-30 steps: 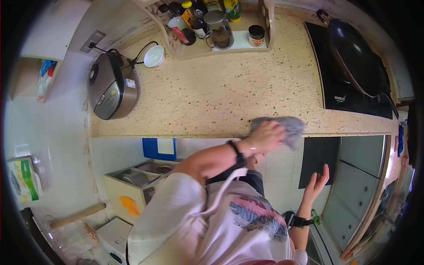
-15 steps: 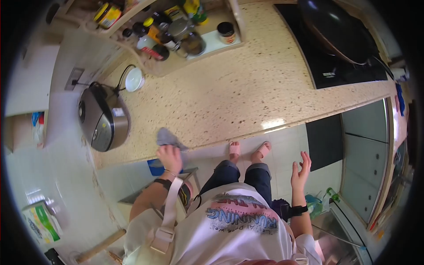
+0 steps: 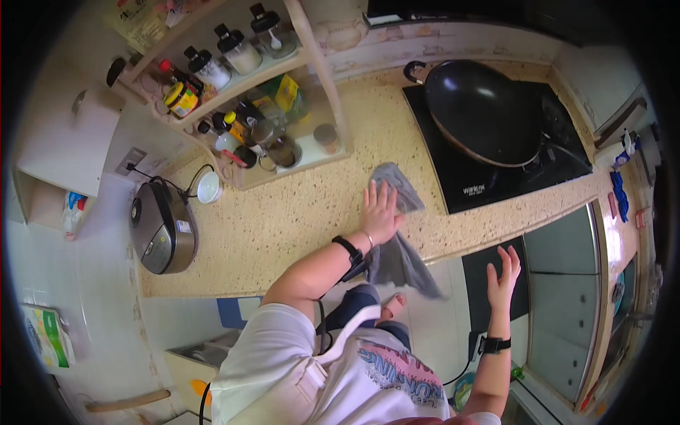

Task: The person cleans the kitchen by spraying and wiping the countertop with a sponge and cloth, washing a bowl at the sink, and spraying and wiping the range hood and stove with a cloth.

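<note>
A grey cloth (image 3: 401,185) lies on the speckled countertop, with its lower part hanging over the front edge. My left hand (image 3: 380,216) presses flat on it, fingers stretched out and slightly apart. The palm hides the cloth's middle. To the right, my right hand (image 3: 503,280) is raised in the air in front of the counter, fingers loosely spread and nothing in it.
A black induction cooktop (image 3: 464,190) carries a large dark wok (image 3: 489,113) on the right. Behind the cloth stands a rack (image 3: 322,85) of jars and bottles. A rice cooker (image 3: 163,227) and white bowl (image 3: 210,188) sit at the left. Cabinets (image 3: 567,304) are lower right.
My left hand has swept the grey cloth right along the counter, from near the rice cooker toward the cooktop. The camera view has shifted too. My right hand stays raised.
</note>
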`<state>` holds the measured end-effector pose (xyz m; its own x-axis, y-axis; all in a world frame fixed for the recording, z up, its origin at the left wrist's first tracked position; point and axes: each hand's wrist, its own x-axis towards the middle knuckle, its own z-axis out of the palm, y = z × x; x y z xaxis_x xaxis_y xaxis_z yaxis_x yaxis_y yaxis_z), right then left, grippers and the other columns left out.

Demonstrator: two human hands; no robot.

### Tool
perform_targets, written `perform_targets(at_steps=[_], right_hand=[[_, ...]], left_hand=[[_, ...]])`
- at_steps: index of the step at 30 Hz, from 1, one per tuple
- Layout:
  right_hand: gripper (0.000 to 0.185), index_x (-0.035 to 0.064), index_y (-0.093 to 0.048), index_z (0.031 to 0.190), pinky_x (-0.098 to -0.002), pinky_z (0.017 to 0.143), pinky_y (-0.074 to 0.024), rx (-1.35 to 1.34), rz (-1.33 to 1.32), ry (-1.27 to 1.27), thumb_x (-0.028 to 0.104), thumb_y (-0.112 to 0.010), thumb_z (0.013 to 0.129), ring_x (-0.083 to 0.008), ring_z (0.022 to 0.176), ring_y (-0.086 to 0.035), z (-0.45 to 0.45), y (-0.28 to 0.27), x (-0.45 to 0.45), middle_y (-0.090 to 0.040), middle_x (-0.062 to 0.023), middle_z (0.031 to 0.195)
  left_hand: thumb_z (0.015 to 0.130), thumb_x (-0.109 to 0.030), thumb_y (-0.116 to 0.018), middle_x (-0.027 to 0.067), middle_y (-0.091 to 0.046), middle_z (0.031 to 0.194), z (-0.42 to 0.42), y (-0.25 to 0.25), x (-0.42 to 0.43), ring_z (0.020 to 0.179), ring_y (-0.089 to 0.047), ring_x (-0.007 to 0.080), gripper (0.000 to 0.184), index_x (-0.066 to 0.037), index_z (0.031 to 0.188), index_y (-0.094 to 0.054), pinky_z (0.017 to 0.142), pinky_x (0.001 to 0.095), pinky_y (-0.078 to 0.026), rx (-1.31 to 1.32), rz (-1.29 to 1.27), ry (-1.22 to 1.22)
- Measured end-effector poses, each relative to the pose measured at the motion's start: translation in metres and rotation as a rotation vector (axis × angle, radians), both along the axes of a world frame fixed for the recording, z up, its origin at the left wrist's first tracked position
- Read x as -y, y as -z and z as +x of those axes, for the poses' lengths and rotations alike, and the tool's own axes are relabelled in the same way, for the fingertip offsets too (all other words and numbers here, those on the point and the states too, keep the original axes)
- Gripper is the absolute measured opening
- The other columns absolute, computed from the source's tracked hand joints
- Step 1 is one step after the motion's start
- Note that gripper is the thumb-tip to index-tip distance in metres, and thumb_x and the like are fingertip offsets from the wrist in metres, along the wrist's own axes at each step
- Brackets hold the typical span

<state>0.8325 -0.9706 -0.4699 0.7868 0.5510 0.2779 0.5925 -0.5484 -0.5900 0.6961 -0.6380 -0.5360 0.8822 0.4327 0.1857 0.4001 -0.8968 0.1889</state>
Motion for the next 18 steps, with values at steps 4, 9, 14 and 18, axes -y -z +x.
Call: perform_targets(at_steps=[4,9,14,18], right_hand=[[0.036,0.0067,-0.056,0.119,-0.0449,0.101,-0.0331,0.056,-0.001,0.075,0.014,-0.060,0.083,-0.0373,0.118,-0.041,0.082,0.040,-0.037,-0.045,-0.0188,0.130],[0.032,0.0077,-0.060,0.114,-0.0456,0.095,-0.0377,0.202,-0.153,0.194,0.019,-0.057,0.085,-0.0363,0.109,-0.049,0.124,0.073,-0.063,-0.054,-0.0160,0.121],[0.031,0.0068,-0.062,0.111,-0.0445,0.094,-0.0379,0.254,-0.224,0.266,0.018,-0.058,0.082,-0.0337,0.109,-0.050,0.117,0.058,-0.077,-0.056,-0.0137,0.118],[0.033,0.0070,-0.061,0.112,-0.0444,0.095,-0.0372,0.228,-0.253,0.267,0.018,-0.058,0.082,-0.0331,0.109,-0.050,0.116,0.052,-0.078,-0.056,-0.0136,0.118]], left_hand=[[0.088,-0.043,-0.052,0.0291,-0.025,0.145,0.073,0.004,-0.067,0.136,-0.013,0.0507,0.070,0.002,0.138,-0.035,0.112,0.0544,-0.012,-0.010,-0.026,-0.275],[0.088,-0.045,-0.050,0.0304,-0.024,0.145,0.160,0.015,-0.146,0.135,-0.015,0.0511,0.072,0.004,0.138,-0.035,0.111,0.0550,-0.012,0.055,-0.011,-0.565],[0.083,-0.031,-0.055,0.0292,-0.039,0.136,0.238,0.024,-0.230,0.130,-0.026,0.0497,0.057,0.005,0.127,-0.047,0.109,0.0537,-0.020,0.195,0.045,-0.649],[0.080,-0.019,-0.055,0.0217,-0.048,0.130,0.249,0.019,-0.241,0.127,-0.034,0.0429,0.044,0.001,0.120,-0.053,0.103,0.0540,-0.028,0.141,-0.087,-0.476]])
